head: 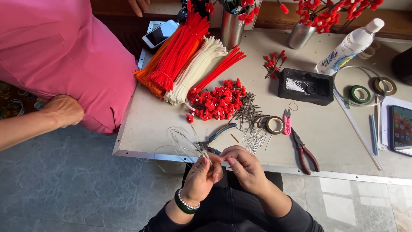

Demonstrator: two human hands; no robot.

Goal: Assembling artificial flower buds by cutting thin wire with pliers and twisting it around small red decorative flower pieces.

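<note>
Though partly hidden, thin silvery wire (pixel 189 141), seemingly looped.

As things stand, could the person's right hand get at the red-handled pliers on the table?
Probably yes. The right hand is pinching thin wire together with the left hand at the table edge, and the red-handled pliers lie just beside it with nothing between; it would have to release the wire first.

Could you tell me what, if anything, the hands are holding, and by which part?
Both hands, left and right, pinch thin wire at its near end between fingertips.
</note>
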